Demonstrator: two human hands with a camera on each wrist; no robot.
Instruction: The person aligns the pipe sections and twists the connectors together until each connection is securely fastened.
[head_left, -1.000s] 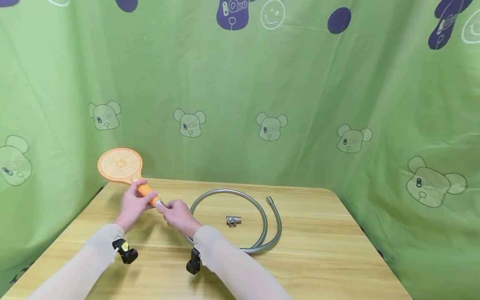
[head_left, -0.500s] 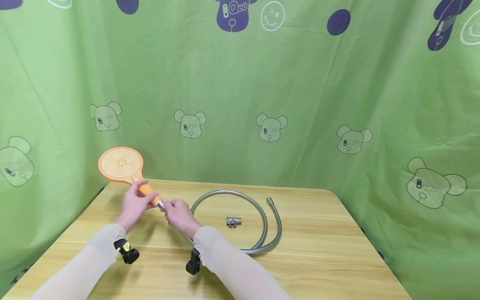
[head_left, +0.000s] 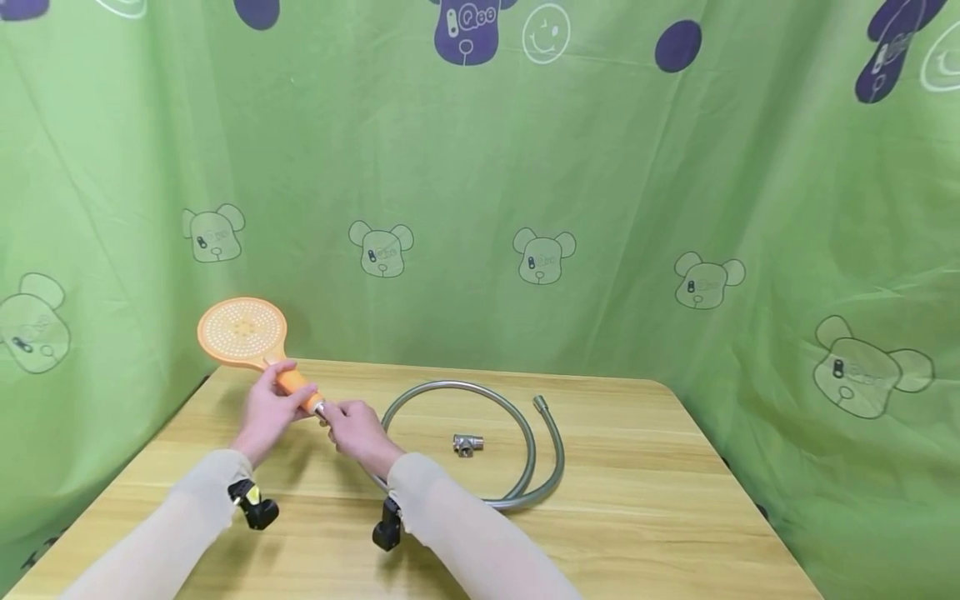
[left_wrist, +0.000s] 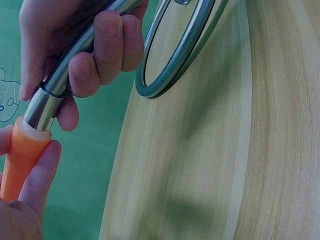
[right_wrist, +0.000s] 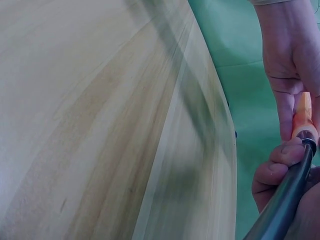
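Observation:
An orange hand shower point(head_left: 242, 331) with a pale perforated face is held above the table's far left. The left hand point(head_left: 266, 408) grips its orange handle point(left_wrist: 21, 152). Against the handle's lower end, the right hand point(head_left: 362, 432) holds the end of a grey metal shower hose point(head_left: 450, 385), its fingers curled round it. In the left wrist view a shiny metal collar point(left_wrist: 44, 109) sits in line between handle and hose. How far they are joined cannot be seen. The right wrist view shows the hose point(right_wrist: 282, 205) running back through the right hand.
The hose loops over the wooden table point(head_left: 645, 500), its other end fitting point(head_left: 540, 404) lying to the right. Inside the loop lies a small metal tee fitting point(head_left: 467, 444). A green printed curtain point(head_left: 465, 167) hangs behind and at both sides.
The right thumb has drawn back from the metal collar, leaving more of it showing. The left hand and the hand shower have barely shifted.

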